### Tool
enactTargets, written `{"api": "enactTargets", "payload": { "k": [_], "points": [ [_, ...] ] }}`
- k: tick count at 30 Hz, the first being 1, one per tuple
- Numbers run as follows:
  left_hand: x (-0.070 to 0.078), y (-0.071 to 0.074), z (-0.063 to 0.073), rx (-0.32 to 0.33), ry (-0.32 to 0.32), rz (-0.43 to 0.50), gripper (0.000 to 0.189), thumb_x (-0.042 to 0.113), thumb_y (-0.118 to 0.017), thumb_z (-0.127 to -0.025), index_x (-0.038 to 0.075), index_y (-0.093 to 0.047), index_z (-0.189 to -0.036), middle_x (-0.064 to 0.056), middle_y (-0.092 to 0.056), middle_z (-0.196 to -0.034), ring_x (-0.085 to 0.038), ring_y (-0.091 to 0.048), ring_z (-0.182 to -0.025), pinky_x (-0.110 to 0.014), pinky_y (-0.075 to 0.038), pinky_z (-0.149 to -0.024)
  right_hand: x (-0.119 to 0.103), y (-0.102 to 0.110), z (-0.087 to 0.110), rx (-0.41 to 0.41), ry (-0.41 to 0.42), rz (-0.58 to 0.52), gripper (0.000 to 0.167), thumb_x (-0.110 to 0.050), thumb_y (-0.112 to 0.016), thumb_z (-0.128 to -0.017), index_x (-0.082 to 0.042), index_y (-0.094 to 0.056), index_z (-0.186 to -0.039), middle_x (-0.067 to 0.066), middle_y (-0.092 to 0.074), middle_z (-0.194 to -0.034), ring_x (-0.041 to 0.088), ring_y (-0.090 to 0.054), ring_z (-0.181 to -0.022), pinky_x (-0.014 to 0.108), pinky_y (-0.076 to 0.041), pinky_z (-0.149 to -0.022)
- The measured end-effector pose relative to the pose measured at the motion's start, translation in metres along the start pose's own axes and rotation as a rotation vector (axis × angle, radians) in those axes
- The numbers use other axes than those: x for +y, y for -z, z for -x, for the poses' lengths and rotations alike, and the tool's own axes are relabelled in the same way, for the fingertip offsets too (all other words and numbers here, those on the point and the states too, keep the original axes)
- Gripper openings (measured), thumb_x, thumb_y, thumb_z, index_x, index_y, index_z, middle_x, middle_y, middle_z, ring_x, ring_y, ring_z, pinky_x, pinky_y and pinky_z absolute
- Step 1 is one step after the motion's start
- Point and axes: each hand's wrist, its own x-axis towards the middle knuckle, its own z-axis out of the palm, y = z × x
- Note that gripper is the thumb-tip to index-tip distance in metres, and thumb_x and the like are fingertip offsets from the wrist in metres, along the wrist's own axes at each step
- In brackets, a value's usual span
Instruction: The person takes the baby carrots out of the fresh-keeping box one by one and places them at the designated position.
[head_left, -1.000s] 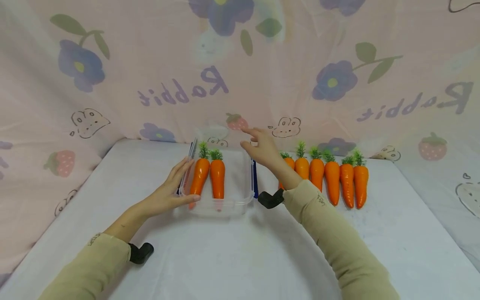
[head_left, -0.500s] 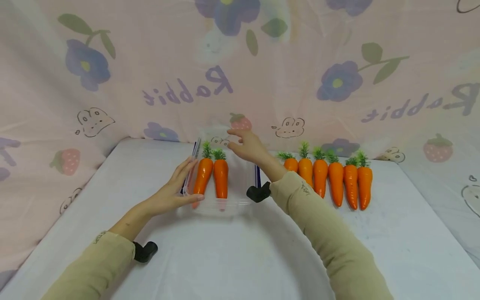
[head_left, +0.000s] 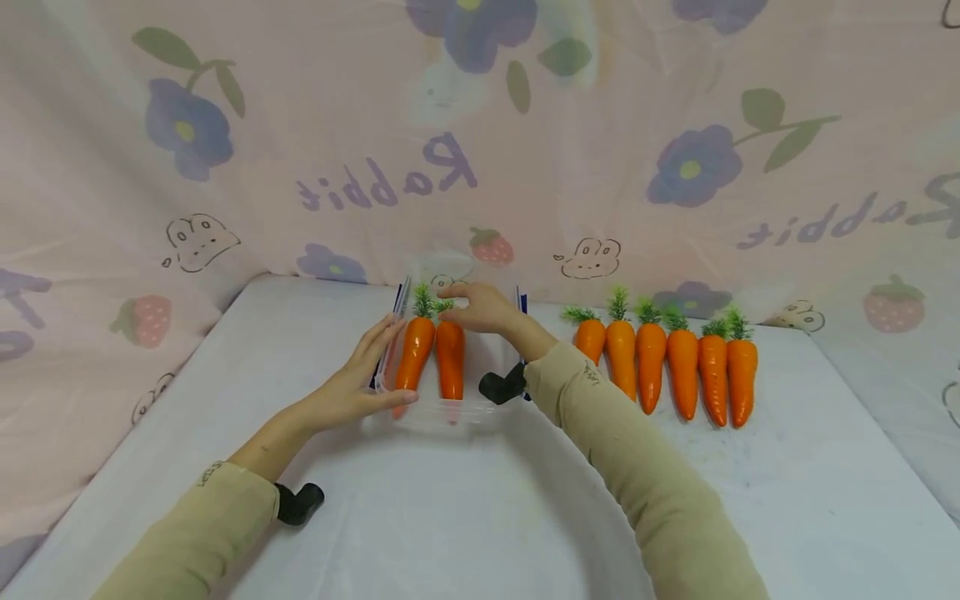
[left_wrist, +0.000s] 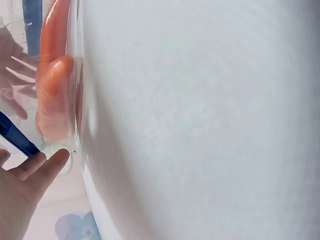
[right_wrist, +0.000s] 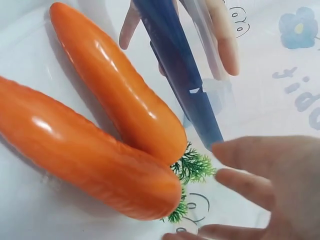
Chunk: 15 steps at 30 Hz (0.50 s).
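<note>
Two glossy orange carrots [head_left: 451,362] with frilly green tops lie side by side in a clear plastic box [head_left: 480,410]. My left hand [head_left: 347,392] rests along the box's left side, fingers straight on the outer wall and thumb near the front corner. In the left wrist view its fingertips are at a blue clip [left_wrist: 17,136]. Above the back of the box is my right hand [head_left: 491,308], its fingertips over the green top of the right carrot. The right wrist view shows these fingers apart, holding nothing, close to the green tops [right_wrist: 192,166].
To the right of the box, several more carrots [head_left: 651,367] lie in a row on the white table [head_left: 450,508], green tops toward the back. A pink patterned cloth [head_left: 540,167] hangs behind. Blue clips [head_left: 524,302] stick up at the box's sides.
My right hand has moved left and down, from above the box's right rim to the green tops of the carrots inside. My left hand stays at the box; the head view has shifted slightly.
</note>
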Motion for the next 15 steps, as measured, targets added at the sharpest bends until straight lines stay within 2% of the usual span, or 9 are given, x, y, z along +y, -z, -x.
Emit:
{"api": "enactTargets", "payload": {
  "k": [1,3,6,8,15],
  "points": [
    [0.0,0.0,0.0,0.0,0.001,0.002,0.095,0.038,-0.071,-0.085,0.027,-0.007,-0.155,-0.004,0.008,-0.161,-0.041,-0.006,-0.146,-0.073,-0.018,-0.105,0.0,-0.001,0.0,-0.021,-0.004,0.011,0.046,-0.027,-0.056,-0.094,-0.013,-0.055,-0.137,0.011,-0.048,-0.145,0.029,-0.041,-0.135,0.045,-0.032,-0.113],
    [0.001,-0.001,0.0,0.0,0.003,0.001,0.096,0.038,-0.071,-0.085,0.027,-0.007,-0.155,-0.004,0.008,-0.161,-0.041,-0.007,-0.146,-0.073,-0.018,-0.105,-0.001,-0.001,0.001,-0.077,-0.027,0.004,0.045,-0.027,-0.056,-0.093,-0.013,-0.056,-0.136,0.012,-0.048,-0.144,0.029,-0.049,-0.128,0.043,-0.039,-0.108],
    [0.0,-0.001,0.0,-0.001,0.007,0.001,0.096,0.038,-0.071,-0.085,0.027,-0.007,-0.155,-0.004,0.008,-0.161,-0.041,-0.006,-0.146,-0.073,-0.017,-0.105,-0.001,-0.003,0.001,-0.156,-0.07,-0.04,0.045,-0.027,-0.058,-0.093,-0.014,-0.056,-0.135,0.012,-0.05,-0.142,0.028,-0.058,-0.11,0.037,-0.052,-0.093],
    [0.0,-0.001,0.0,-0.005,0.008,0.004,0.096,0.038,-0.071,-0.085,0.028,-0.007,-0.155,-0.004,0.008,-0.161,-0.041,-0.005,-0.146,-0.073,-0.017,-0.105,-0.001,-0.006,0.001,-0.203,-0.1,-0.081,0.046,-0.028,-0.06,-0.092,-0.016,-0.056,-0.136,0.012,-0.049,-0.142,0.026,-0.059,-0.101,0.033,-0.056,-0.082],
    [-0.001,0.0,0.0,-0.01,0.008,0.013,0.095,0.039,-0.071,-0.085,0.03,-0.007,-0.155,-0.003,0.009,-0.161,-0.041,-0.004,-0.147,-0.075,-0.016,-0.104,0.001,-0.012,-0.003,-0.255,-0.124,-0.114,0.054,-0.025,-0.07,-0.086,-0.017,-0.054,-0.138,0.013,-0.047,-0.143,0.026,-0.059,-0.101,0.032,-0.058,-0.079]
  ]
}}
